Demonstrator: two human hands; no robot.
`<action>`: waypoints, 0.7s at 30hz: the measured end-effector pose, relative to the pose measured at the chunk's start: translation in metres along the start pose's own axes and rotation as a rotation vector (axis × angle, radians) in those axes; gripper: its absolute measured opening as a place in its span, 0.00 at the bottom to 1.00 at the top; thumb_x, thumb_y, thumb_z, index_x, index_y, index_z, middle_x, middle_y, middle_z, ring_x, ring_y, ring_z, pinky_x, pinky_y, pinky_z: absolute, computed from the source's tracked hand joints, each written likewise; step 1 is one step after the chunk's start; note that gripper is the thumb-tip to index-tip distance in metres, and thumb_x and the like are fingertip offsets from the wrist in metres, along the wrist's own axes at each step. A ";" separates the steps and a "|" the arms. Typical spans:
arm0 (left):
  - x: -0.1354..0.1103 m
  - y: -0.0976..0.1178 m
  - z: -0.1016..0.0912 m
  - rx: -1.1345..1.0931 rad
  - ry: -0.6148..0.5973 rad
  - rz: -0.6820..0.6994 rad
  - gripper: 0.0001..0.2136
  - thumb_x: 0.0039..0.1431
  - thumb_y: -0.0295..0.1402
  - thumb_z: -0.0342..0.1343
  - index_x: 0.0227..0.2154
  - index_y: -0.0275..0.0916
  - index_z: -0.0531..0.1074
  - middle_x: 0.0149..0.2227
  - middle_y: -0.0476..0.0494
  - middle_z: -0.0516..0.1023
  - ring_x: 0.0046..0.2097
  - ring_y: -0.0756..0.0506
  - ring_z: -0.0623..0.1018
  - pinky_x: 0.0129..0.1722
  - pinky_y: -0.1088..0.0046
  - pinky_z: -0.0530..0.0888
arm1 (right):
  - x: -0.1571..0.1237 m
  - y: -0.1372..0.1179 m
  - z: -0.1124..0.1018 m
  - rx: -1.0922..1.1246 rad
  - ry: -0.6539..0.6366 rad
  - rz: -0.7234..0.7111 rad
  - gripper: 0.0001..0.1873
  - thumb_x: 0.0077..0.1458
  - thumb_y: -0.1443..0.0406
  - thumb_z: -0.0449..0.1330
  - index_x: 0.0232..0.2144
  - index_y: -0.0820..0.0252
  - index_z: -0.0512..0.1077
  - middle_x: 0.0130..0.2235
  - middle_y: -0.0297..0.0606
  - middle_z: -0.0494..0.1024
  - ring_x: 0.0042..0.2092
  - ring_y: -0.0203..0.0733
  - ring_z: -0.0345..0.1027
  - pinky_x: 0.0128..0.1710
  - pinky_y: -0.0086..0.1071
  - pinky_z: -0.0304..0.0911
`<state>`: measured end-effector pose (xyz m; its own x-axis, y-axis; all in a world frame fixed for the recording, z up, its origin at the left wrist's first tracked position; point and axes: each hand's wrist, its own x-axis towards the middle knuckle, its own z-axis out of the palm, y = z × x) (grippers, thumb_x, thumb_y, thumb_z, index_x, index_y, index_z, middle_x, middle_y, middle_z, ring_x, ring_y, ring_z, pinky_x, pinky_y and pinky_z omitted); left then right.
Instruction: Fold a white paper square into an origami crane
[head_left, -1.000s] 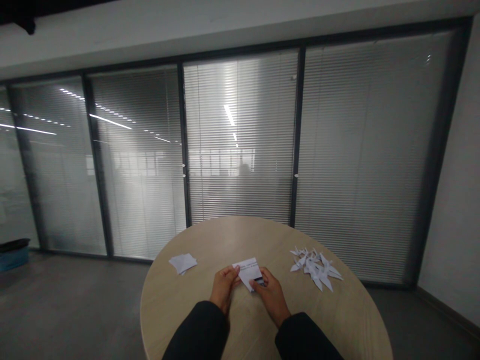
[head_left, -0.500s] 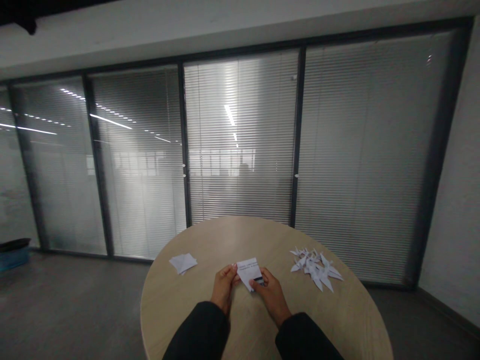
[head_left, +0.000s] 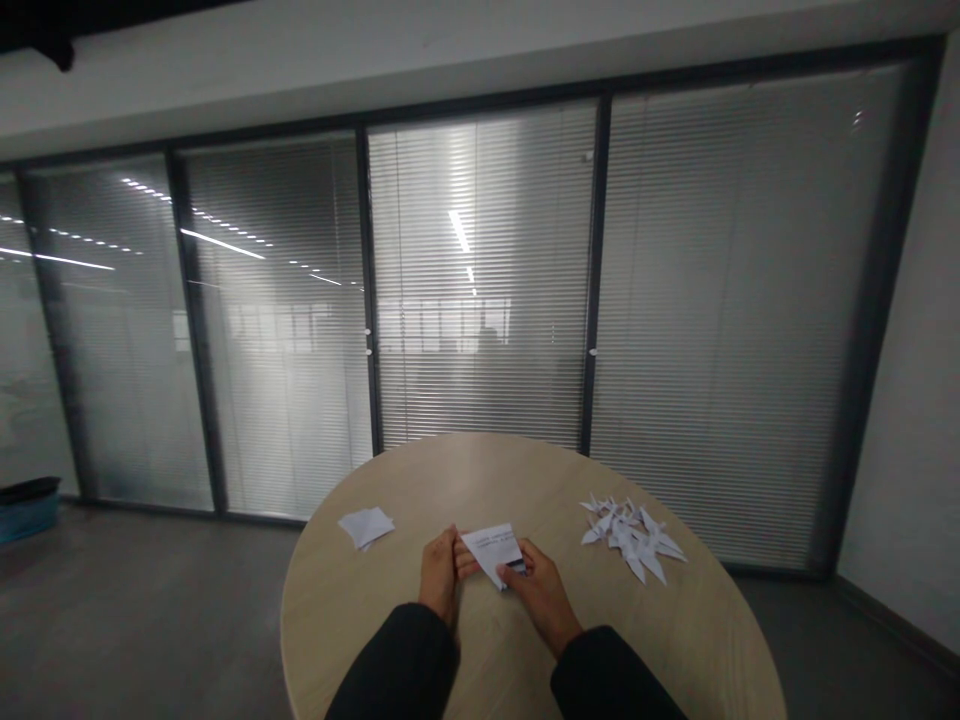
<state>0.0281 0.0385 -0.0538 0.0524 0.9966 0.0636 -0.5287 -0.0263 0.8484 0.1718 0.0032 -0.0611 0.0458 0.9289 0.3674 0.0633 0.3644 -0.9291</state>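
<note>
A folded piece of white paper (head_left: 491,548), with lines of print and a dark band, is held a little above the table in front of me. My right hand (head_left: 540,588) pinches its lower right side between thumb and fingers. At the paper's left corner is my left hand (head_left: 442,568), thumb raised and fingers stretched toward the paper, their tips partly behind it. Whether those tips press on the paper I cannot tell. To the right lies a pile of folded paper cranes (head_left: 628,535). A small stack of white paper sheets (head_left: 366,526) rests on the left.
The round wooden table (head_left: 480,460) carries everything. Behind it runs a glass partition (head_left: 480,390) with blinds and dark frames. A blue bin with a black liner (head_left: 30,510) stands on the floor at the far left.
The paper's left side has spread out to a pointed corner, giving it a more triangular outline. My left thumb has come off its edge, and the left fingers have straightened.
</note>
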 end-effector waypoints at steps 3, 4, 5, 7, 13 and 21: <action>0.002 0.003 -0.004 -0.013 -0.015 -0.046 0.19 0.54 0.44 0.54 0.29 0.28 0.74 0.29 0.32 0.80 0.29 0.44 0.80 0.31 0.70 0.76 | 0.001 0.003 -0.003 -0.022 0.041 0.015 0.14 0.41 0.62 0.63 0.33 0.60 0.72 0.35 0.40 0.80 0.37 0.48 0.73 0.38 0.36 0.67; 0.002 0.003 -0.005 -0.005 -0.036 -0.067 0.20 0.54 0.45 0.54 0.30 0.28 0.74 0.30 0.30 0.80 0.30 0.43 0.80 0.33 0.69 0.76 | 0.001 0.004 -0.004 -0.026 0.050 0.014 0.14 0.41 0.61 0.63 0.34 0.60 0.72 0.35 0.40 0.80 0.37 0.48 0.73 0.38 0.37 0.67; 0.002 0.003 -0.005 0.012 -0.065 -0.080 0.21 0.53 0.47 0.55 0.30 0.28 0.74 0.32 0.29 0.80 0.31 0.43 0.80 0.33 0.69 0.77 | 0.001 0.004 -0.004 -0.024 0.053 0.009 0.15 0.41 0.61 0.63 0.34 0.60 0.72 0.35 0.40 0.80 0.38 0.48 0.73 0.38 0.37 0.67; 0.000 0.002 -0.003 0.071 -0.125 -0.092 0.22 0.49 0.48 0.59 0.30 0.28 0.75 0.32 0.29 0.80 0.30 0.42 0.80 0.32 0.69 0.77 | 0.001 0.004 -0.005 -0.013 0.047 0.003 0.15 0.42 0.60 0.63 0.34 0.60 0.72 0.36 0.40 0.80 0.38 0.48 0.73 0.38 0.37 0.67; -0.004 -0.001 0.002 0.170 -0.184 -0.080 0.22 0.32 0.45 0.69 0.26 0.30 0.77 0.27 0.36 0.81 0.27 0.43 0.79 0.31 0.69 0.76 | 0.001 0.003 -0.004 -0.001 0.036 0.019 0.15 0.41 0.61 0.64 0.33 0.60 0.72 0.34 0.39 0.80 0.37 0.48 0.73 0.38 0.37 0.67; -0.006 0.002 0.000 0.165 -0.183 0.034 0.20 0.33 0.45 0.68 0.19 0.31 0.74 0.22 0.39 0.79 0.24 0.45 0.77 0.29 0.69 0.74 | 0.000 -0.002 -0.002 0.041 0.010 0.020 0.16 0.40 0.59 0.65 0.33 0.60 0.71 0.35 0.40 0.80 0.38 0.49 0.74 0.38 0.38 0.67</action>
<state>0.0271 0.0325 -0.0522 0.1975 0.9646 0.1749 -0.3881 -0.0869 0.9175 0.1734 0.0027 -0.0596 0.0571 0.9355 0.3488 0.0218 0.3481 -0.9372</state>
